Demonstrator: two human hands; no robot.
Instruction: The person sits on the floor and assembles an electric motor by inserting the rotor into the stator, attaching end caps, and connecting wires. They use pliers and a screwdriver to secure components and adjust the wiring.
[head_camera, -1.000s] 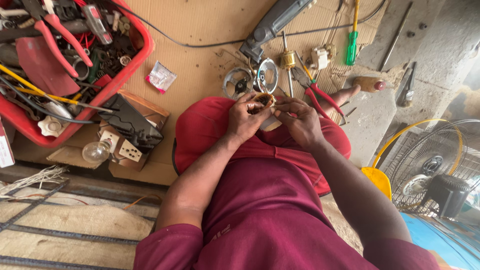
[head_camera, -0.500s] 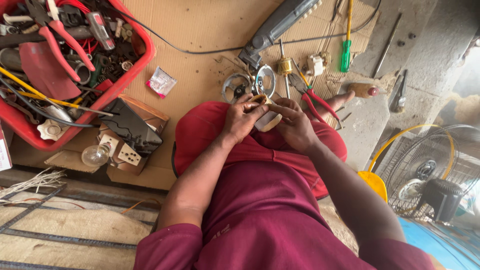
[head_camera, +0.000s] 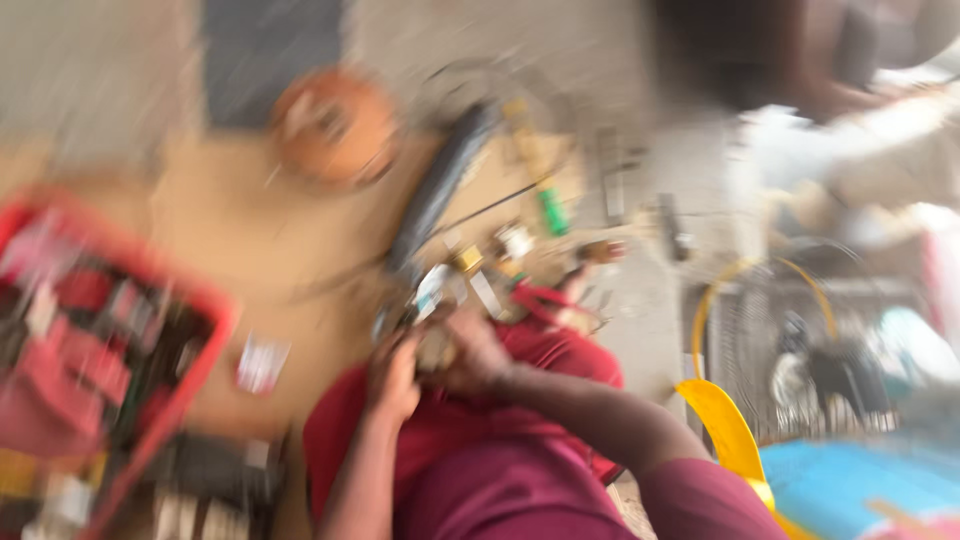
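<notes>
Both hands are bunched together over the lap, pretty blurry shot though. Left hand (head_camera: 393, 375) and right hand (head_camera: 478, 352) are curled around a small tan part (head_camera: 436, 350) held between them, just above the red cloth (head_camera: 440, 420) on the knees. Can't make out what the part is. Off to the left sits a red tool tray (head_camera: 205, 345) on cardboard (head_camera: 230, 240), and a yellow fan guard (head_camera: 735, 280) is over on the right.
</notes>
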